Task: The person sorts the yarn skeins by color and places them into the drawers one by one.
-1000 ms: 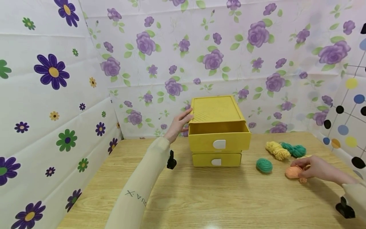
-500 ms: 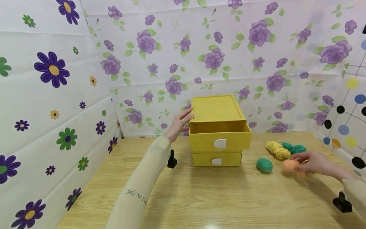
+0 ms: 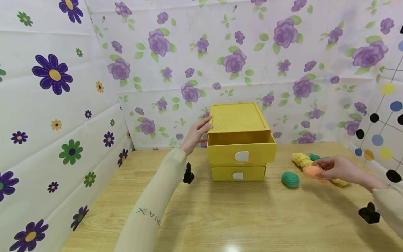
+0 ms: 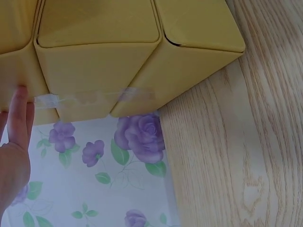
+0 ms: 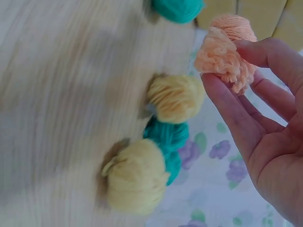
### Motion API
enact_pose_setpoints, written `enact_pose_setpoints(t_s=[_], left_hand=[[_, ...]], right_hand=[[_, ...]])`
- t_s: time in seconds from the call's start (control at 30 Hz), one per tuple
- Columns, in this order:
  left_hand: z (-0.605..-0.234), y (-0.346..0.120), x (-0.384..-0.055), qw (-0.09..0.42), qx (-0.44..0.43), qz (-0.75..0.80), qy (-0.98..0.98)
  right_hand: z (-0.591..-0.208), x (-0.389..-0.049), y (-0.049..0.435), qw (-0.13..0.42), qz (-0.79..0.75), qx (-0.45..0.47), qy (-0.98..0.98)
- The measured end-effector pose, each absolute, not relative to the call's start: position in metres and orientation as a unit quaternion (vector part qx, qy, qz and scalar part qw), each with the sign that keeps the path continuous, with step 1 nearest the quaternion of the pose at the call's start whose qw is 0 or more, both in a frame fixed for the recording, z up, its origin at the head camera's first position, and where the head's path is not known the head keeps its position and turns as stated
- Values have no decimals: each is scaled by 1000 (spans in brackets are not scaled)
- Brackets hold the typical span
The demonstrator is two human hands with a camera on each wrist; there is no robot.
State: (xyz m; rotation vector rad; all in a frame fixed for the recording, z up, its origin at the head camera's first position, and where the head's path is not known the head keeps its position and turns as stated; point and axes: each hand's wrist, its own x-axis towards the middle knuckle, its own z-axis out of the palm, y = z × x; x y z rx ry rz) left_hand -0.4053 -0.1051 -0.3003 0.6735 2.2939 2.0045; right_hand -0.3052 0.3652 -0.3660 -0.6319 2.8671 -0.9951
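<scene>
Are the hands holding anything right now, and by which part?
The right hand pinches the peach yarn by its curly, looped end. The left hand holds nothing; it rests against the yellow drawer box.

Yarn (image 3: 290, 179) right of the drawers (image 3: 221, 155)

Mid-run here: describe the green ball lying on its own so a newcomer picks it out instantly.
Start at the yellow drawer unit, its upper drawer pulled open, on the wooden table. To its right in the head view lies a rounded green ball. It sits by itself, whereas the other green yarn lies bunched with the yellow yarn.
</scene>
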Motion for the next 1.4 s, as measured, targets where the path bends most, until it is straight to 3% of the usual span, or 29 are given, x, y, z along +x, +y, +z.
enact_pose_setpoints(t_s=[0.6, 0.97, 1.2, 1.4], left_hand=[[-282, -99, -380, 38, 213, 643, 735], [-300, -100, -402, 14, 202, 643, 739], [-304, -102, -404, -3, 202, 639, 742], [-298, -104, -399, 12, 202, 642, 739]], right_hand=[[-337, -301, 341, -18, -302, -213, 929], [-306, -298, 329, -14, -333, -216, 918], [-288, -304, 321, -65, -294, -213, 930], [-271, -307, 310, -70, -300, -219, 926]])
